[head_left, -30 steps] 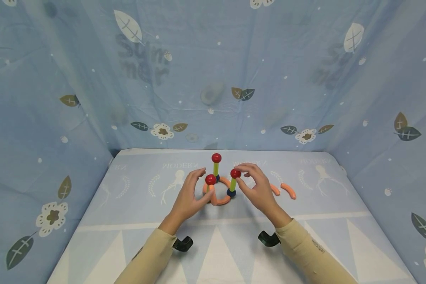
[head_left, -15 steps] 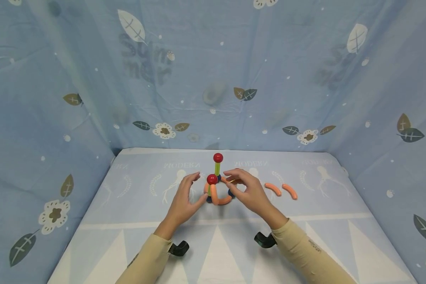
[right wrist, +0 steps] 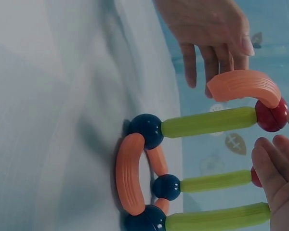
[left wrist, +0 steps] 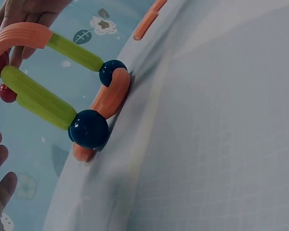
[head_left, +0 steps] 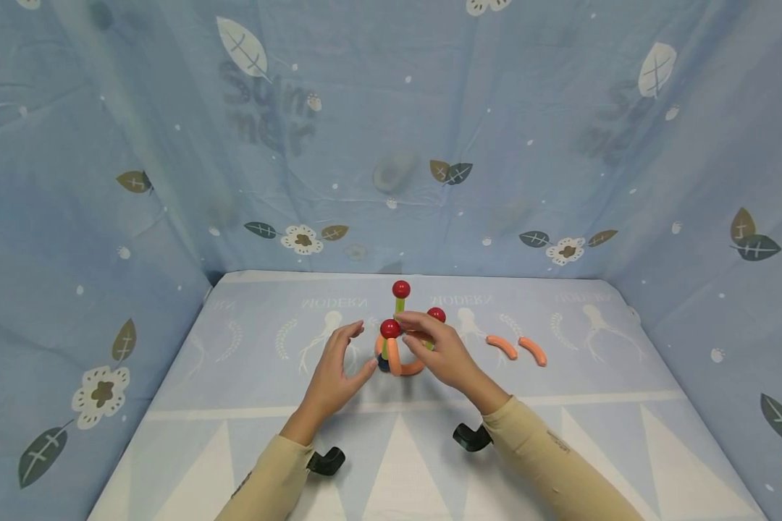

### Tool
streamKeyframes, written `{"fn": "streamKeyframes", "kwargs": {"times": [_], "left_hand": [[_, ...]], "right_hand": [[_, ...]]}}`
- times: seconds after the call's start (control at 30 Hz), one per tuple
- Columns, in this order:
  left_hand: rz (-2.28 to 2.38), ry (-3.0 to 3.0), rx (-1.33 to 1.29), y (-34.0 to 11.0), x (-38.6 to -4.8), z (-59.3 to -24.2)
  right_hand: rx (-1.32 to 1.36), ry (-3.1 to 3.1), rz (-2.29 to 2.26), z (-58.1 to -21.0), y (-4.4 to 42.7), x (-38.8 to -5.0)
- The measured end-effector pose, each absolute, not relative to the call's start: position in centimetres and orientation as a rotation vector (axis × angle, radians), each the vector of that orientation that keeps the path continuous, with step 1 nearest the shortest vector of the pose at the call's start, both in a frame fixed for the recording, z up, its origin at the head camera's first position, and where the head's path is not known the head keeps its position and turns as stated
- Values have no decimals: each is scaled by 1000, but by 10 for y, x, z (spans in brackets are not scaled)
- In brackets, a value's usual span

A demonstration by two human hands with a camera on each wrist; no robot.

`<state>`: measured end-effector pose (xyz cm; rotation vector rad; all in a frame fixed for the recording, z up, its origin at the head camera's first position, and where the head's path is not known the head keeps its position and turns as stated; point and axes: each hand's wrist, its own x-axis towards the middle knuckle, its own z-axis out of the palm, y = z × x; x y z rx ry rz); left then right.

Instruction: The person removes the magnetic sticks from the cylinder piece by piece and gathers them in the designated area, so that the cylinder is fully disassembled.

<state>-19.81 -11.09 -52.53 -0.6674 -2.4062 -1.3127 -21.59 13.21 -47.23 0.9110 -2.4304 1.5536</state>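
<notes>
A ball-and-stick toy frame stands on the table. Its ring of curved orange sticks (right wrist: 130, 174) joins dark blue balls (left wrist: 88, 128). Upright green rods (right wrist: 209, 122) carry red balls, including the near-left ball (head_left: 389, 328), the far ball (head_left: 401, 289) and the right ball (head_left: 436, 315). From the near-left ball sticks out another curved orange stick (right wrist: 244, 86), its other end free. My right hand (head_left: 446, 356) reaches over the ring, fingers loosely bent beside that ball; one fingertip looks against it. My left hand (head_left: 334, 373) stays left of the frame, fingers spread, holding nothing.
Two loose curved orange sticks, the left one (head_left: 502, 346) and the right one (head_left: 533, 352), lie on the table to the right. A patterned blue cloth (head_left: 391, 145) hangs behind and at both sides. Dark wrist-worn mounts (head_left: 472, 437) project below both sleeves.
My right hand has left the right red ball and moved leftward to the near-left one. My left hand has drawn slightly back from the frame. The ball-and-stick frame keeps its place.
</notes>
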Motion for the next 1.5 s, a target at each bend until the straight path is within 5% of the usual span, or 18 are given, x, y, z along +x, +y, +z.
{"fn": "streamKeyframes", "kwargs": {"times": [1.5], "left_hand": [[-1417, -2187, -564, -110, -196, -527]], "right_hand": [[760, -2453, 1621, -478, 110, -221]]}}
